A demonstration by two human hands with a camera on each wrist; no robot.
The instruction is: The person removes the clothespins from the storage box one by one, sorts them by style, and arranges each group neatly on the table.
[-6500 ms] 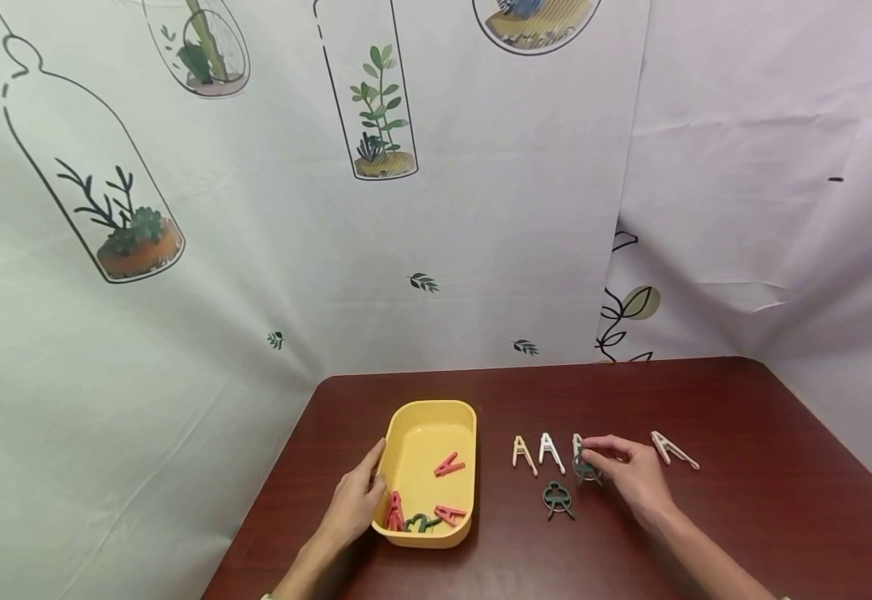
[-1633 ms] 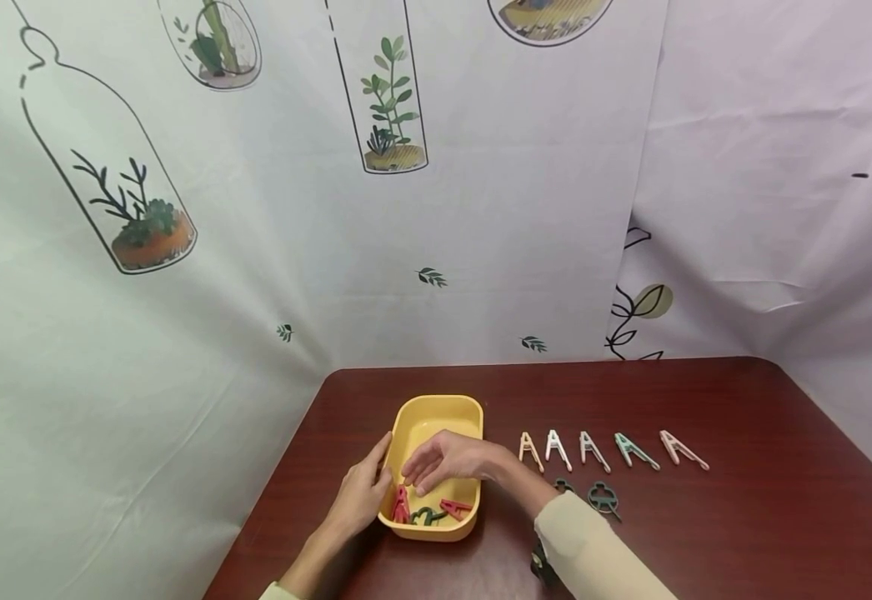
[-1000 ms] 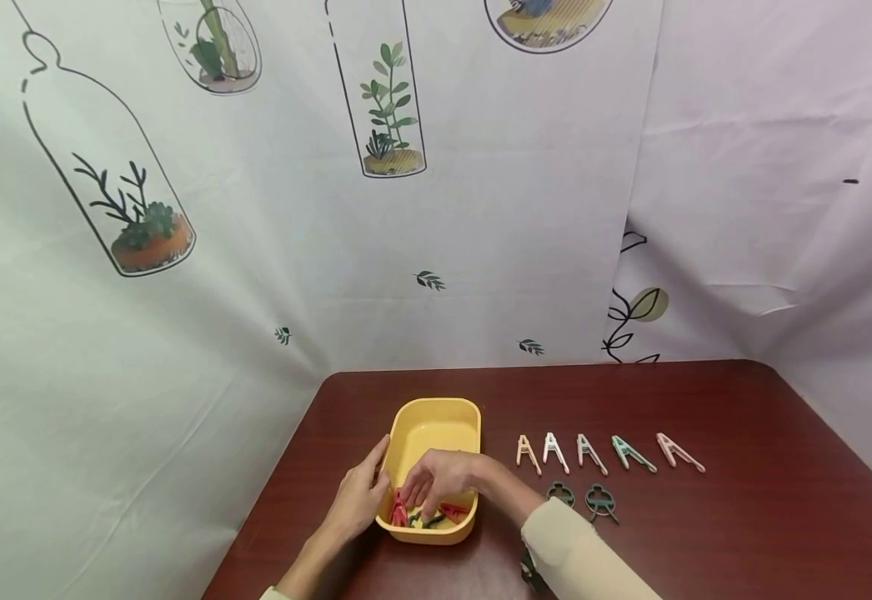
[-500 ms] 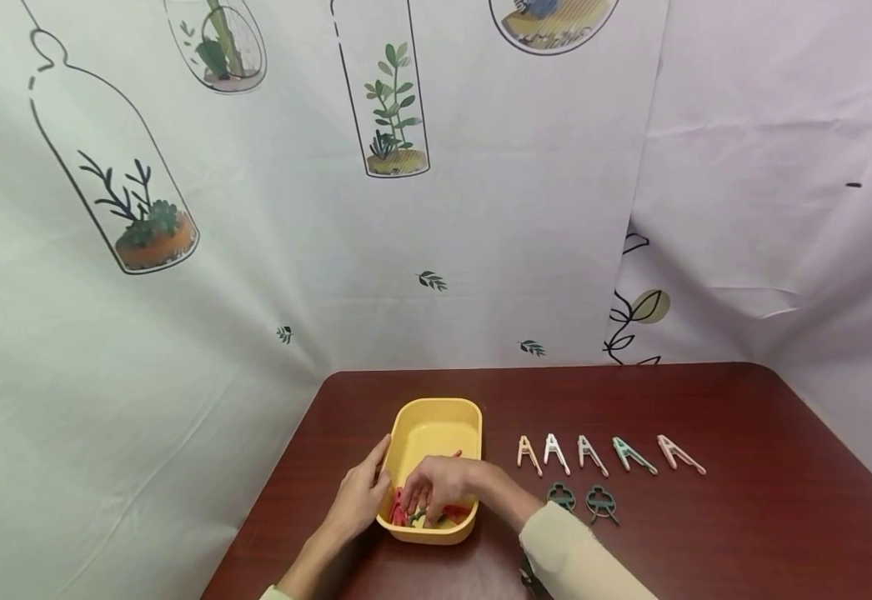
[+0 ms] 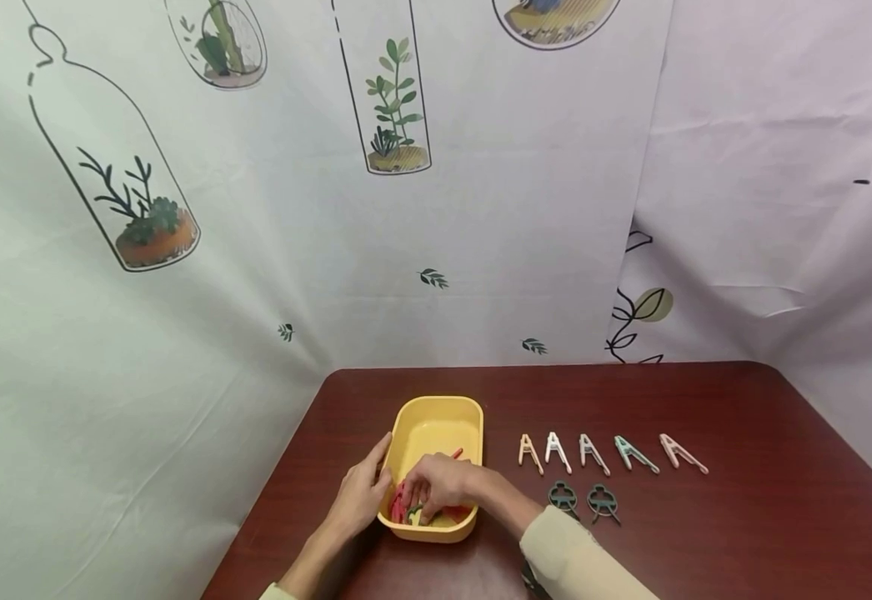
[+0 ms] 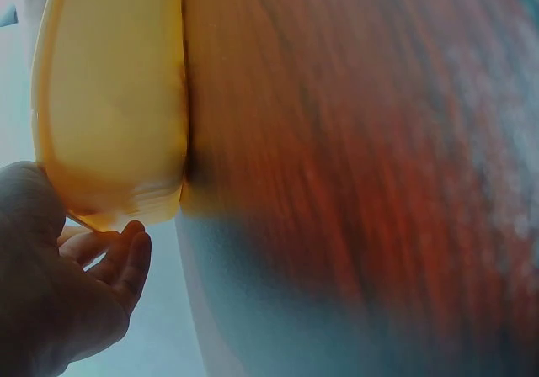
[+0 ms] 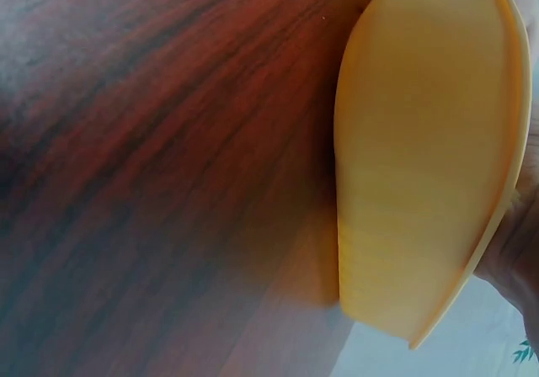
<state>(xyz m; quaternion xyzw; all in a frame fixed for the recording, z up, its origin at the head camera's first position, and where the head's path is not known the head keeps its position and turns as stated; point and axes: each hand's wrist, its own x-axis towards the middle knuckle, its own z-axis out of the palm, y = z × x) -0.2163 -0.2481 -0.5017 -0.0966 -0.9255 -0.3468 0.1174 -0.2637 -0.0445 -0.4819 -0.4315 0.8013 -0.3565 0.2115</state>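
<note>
A yellow plastic tub stands on the table with red clothespins and part of a dark green clip inside. My left hand holds its left side, thumb at the rim and fingers against the outer wall; the left wrist view also shows this hand at the tub's end. Reaching over the right rim, my right hand has its fingers bent down among the clips near the tub's front. Its fingertips are partly hidden, so whether they pinch a clip is unclear. In the right wrist view the tub wall hides them.
Right of the tub, several clothespins lie in a row, among them a white one, a mint one and a pink one. Two dark green round clips lie in front. A patterned cloth hangs behind the table.
My right hand has left the clips on the table and lowered into the tub. The row gained a mint clothespin, and a green clip shifted nearer. My left hand stays on the tub.
</note>
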